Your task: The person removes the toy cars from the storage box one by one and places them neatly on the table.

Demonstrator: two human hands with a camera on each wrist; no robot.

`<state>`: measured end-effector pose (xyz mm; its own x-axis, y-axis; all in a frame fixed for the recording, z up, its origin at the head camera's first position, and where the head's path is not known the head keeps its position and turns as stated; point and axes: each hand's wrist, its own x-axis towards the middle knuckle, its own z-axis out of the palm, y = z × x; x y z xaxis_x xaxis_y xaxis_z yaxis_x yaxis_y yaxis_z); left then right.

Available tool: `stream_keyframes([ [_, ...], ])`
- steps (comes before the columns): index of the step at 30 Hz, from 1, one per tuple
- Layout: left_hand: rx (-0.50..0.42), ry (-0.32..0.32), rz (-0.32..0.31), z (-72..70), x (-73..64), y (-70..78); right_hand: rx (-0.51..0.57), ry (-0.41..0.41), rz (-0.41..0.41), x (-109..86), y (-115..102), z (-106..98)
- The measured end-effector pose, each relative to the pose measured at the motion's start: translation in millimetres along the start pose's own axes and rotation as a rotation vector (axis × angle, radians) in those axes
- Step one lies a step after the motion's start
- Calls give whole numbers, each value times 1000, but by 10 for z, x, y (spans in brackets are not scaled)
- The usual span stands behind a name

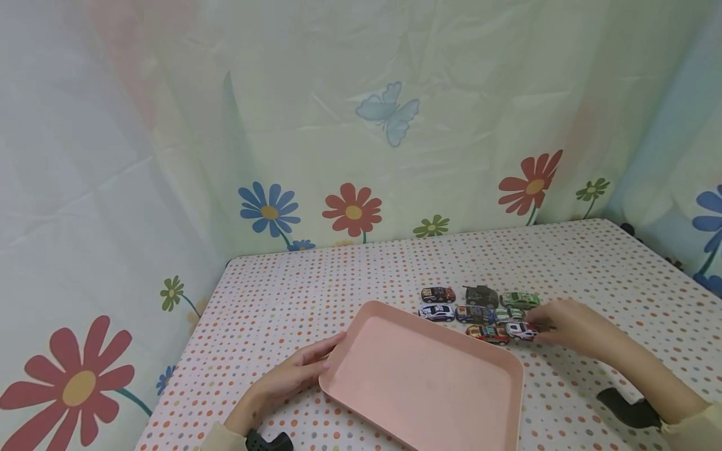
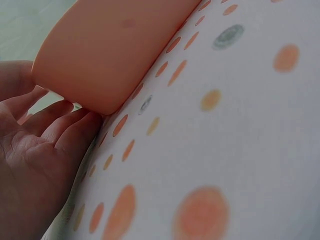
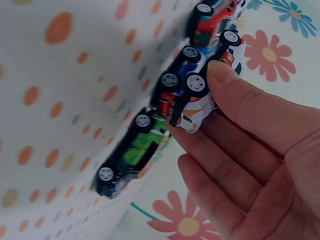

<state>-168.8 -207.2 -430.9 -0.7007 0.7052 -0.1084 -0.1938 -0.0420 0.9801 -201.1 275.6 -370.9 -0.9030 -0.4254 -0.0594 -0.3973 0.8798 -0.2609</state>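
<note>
My right hand [image 1: 566, 326] pinches a white toy car [image 3: 202, 102] with red and blue markings between thumb and fingers. In the right wrist view it is tilted and held in front of the other cars. At the left end of a pink rectangular tray [image 1: 429, 376], my left hand [image 1: 296, 369] touches the outer wall with extended, slightly bent fingers. The left wrist view has those fingers against the tray's end [image 2: 100, 60], just above the tabletop. Beside the right hand lie a green-and-white car [image 1: 509, 315] and a red-and-yellow car [image 1: 487, 334].
Behind the tray are a white-and-blue car [image 1: 437, 312], a dark blue car [image 1: 475, 314], a black car [image 1: 438, 294], a dark military-looking vehicle [image 1: 481, 296] and a green car [image 1: 520, 300]. A dotted cloth [image 1: 316, 282] covers the table. A floral curtain [image 1: 451, 156] hangs behind it.
</note>
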Motion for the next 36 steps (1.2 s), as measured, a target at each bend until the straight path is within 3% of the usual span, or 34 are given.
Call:
stream_keyframes([
  [13,11,31,-18,25,0,-1,-20,-38,50,-46,59,90],
  [26,-16,-7,-5,-2,17,-19,-69,-51,89,-62,79,203],
  [30,62,18,5,-36,-17,-6,-52,-60,103,-65,54,202],
  [36,210,124,27,-113,-89,30,26,1,57,-198,71,100],
])
